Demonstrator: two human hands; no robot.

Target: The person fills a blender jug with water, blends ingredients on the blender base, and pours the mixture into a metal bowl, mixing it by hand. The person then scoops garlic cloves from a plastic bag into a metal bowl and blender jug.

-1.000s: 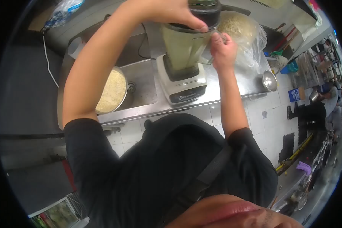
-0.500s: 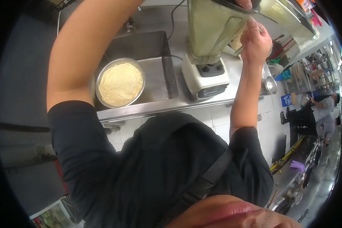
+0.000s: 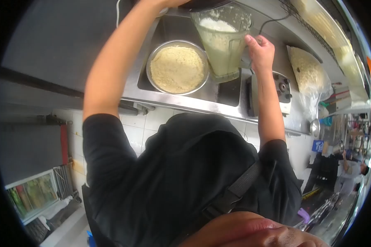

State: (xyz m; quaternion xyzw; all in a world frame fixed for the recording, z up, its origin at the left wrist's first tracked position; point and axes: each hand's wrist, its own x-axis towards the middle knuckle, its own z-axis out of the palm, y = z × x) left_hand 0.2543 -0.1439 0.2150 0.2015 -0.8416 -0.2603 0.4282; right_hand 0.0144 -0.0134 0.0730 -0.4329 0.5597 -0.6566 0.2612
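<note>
My right hand (image 3: 261, 51) is closed round the handle of a clear blender jug (image 3: 223, 53). Pale green liquid with white froth shows inside, and the jug hangs slightly tilted above the sink. My left hand (image 3: 174, 2) is cut off by the top edge, beside a dark rounded object (image 3: 206, 4) over the jug's rim; its fingers are hidden. Left of the jug, a metal bowl (image 3: 149, 68) of pale yellow crumbly food (image 3: 178, 69) rests at the sink (image 3: 228, 94). The blender base (image 3: 282, 92) stands right of the sink, partly behind my right forearm.
A clear bag of pale pieces (image 3: 309, 72) lies on the metal counter (image 3: 272, 43) at the right, near a black cord. Beyond it are a small metal bowl (image 3: 314, 128), a blue box (image 3: 317, 145) and people (image 3: 348, 168) further back. A glass-fronted case (image 3: 33, 195) is lower left.
The jug has come off the blender base and moved left over the sink in my right hand. My left hand has moved left, and the jug's top is now uncovered. The view has shifted.
</note>
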